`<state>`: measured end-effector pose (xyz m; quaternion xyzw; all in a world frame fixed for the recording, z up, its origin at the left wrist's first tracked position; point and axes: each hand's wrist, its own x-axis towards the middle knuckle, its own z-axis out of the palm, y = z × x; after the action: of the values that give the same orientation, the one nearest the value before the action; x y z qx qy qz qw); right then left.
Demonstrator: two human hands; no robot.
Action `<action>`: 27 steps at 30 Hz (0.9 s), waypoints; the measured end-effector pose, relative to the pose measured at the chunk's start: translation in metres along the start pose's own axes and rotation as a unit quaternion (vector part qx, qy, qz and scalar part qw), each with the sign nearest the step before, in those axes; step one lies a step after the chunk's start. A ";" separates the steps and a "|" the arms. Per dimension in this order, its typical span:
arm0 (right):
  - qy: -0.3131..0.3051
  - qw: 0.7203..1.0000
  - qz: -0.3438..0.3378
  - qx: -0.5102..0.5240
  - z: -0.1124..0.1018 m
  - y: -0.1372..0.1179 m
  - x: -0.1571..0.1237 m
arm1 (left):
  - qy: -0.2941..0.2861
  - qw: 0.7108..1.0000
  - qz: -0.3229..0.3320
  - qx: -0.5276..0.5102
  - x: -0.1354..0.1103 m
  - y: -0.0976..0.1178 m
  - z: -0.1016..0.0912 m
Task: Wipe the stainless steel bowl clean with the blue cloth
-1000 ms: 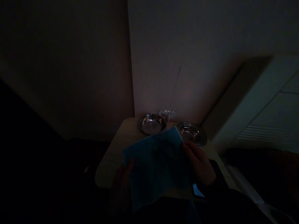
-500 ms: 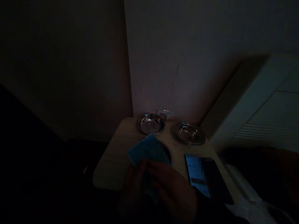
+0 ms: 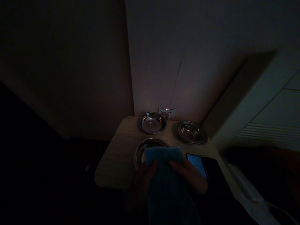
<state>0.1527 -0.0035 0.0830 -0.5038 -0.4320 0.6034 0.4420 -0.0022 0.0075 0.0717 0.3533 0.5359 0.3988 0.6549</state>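
A blue-green cloth (image 3: 167, 184) hangs down between my two hands, its upper edge above the front of the table. My left hand (image 3: 142, 184) grips its left side, the thumb lying on the near face. On the right side my right hand (image 3: 191, 176) holds it in the same way, thumb across the front. Just behind the cloth sits a round steel plate (image 3: 138, 153), partly covered by it. The light is very dim, so the fingers behind the cloth cannot be made out.
Another steel plate (image 3: 152, 123) stands at the back of the small wooden table (image 3: 110, 165). Stacked steel plates (image 3: 192, 132) are at the back right. A lit phone (image 3: 197, 164) lies at the right beside a dark flat object (image 3: 214, 172). A wall socket (image 3: 167, 113) is behind.
The bunched cloth is now spread out and hangs long between my hands. My hands have moved apart, the right one rightward. More of the front plate shows.
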 end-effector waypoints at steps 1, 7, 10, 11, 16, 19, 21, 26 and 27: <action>0.009 1.000 0.010 -0.005 -0.001 0.001 0.001 | -0.005 1.000 -0.003 0.003 0.000 0.002 0.001; 0.157 0.980 -0.093 -0.082 -0.012 0.010 0.013 | -0.100 0.994 0.026 -0.023 0.010 -0.007 -0.010; 0.161 0.977 -0.117 -0.078 -0.016 0.009 0.017 | -0.131 0.991 0.025 -0.002 0.016 -0.016 -0.019; 0.156 0.977 -0.120 -0.075 -0.019 0.008 0.016 | -0.118 0.992 0.034 0.017 0.017 -0.016 -0.023; 0.070 0.991 -0.107 -0.038 -0.050 -0.010 -0.008 | -0.055 0.980 0.077 0.173 0.018 -0.002 -0.044; -0.090 0.995 -0.009 -0.036 -0.067 -0.019 -0.022 | -0.090 0.961 0.107 0.238 0.011 0.012 -0.045; -0.149 0.988 0.025 -0.044 -0.066 -0.021 -0.025 | -0.150 0.947 0.129 0.254 0.006 0.019 -0.036; -0.139 0.967 -0.016 -0.215 -0.034 -0.015 -0.015 | -0.187 0.936 0.184 0.236 0.003 0.022 -0.008; -0.121 0.960 -0.023 -0.253 -0.027 -0.014 -0.011 | -0.181 0.935 0.193 0.237 0.004 0.022 -0.006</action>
<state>0.1819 -0.0085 0.0961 -0.5122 -0.6323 0.5207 0.2584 -0.0109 0.0212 0.0885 0.6609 0.4086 0.3080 0.5490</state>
